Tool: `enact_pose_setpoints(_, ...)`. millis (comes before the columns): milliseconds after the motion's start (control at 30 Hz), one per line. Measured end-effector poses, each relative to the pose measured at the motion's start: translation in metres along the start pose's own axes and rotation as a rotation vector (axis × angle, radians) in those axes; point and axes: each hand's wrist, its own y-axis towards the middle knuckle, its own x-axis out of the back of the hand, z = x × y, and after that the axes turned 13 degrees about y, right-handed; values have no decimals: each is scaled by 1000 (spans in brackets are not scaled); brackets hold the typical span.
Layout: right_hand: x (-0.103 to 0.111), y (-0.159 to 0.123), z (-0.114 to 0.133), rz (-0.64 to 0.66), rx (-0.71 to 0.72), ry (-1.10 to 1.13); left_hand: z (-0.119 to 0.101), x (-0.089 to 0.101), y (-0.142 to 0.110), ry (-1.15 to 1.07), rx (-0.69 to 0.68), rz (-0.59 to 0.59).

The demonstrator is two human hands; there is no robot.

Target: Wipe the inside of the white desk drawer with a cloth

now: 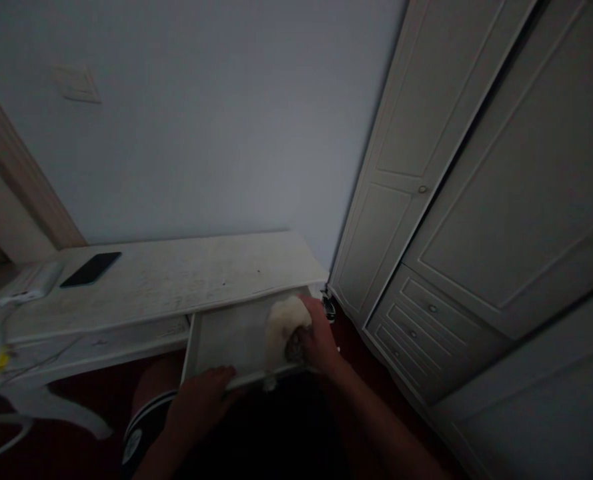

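Note:
A shallow white drawer (226, 340) is pulled out of the white table, directly before my body. My left hand (203, 399) grips its front edge near the left corner, with the fingers over the rim. In my right hand (319, 337) is a bunched cream cloth (283, 320), held over the right part of the drawer. A darker patterned patch shows beside my fingers; whether it belongs to the cloth I cannot tell. A small knob (269, 383) sits on the drawer front.
On the white tabletop (191, 267) lie a dark phone (91, 269) and a white box-like thing (33, 280) with a cable. A white wardrobe (396, 220) with small drawers stands to the right. A dark shoe (329, 308) rests on the red floor between them.

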Motion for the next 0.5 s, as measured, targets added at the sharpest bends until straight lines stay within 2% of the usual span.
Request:
enact_pose_setpoints(33, -1, 7, -3, 7, 13, -62, 0, 0, 0, -1, 0, -2)
enact_pose_setpoints(100, -5, 15, -11, 155, -10, -214, 0, 1, 0, -2, -2, -6)
enact_pose_setpoints(233, -13, 11, -26, 605, -279, -409, 0, 1, 1, -9, -6, -16)
enact_pose_setpoints(300, -16, 9, -32, 701, -368, -406, 0, 0, 2, -20, -10, -17)
enact_pose_setpoints(400, -25, 19, -39, 759, -315, -360, 0, -1, 3, -29, -23, -14)
enact_pose_setpoints(500, -53, 39, -38, 813, -181, -253, 0, 0, 4, -39, -21, 18)
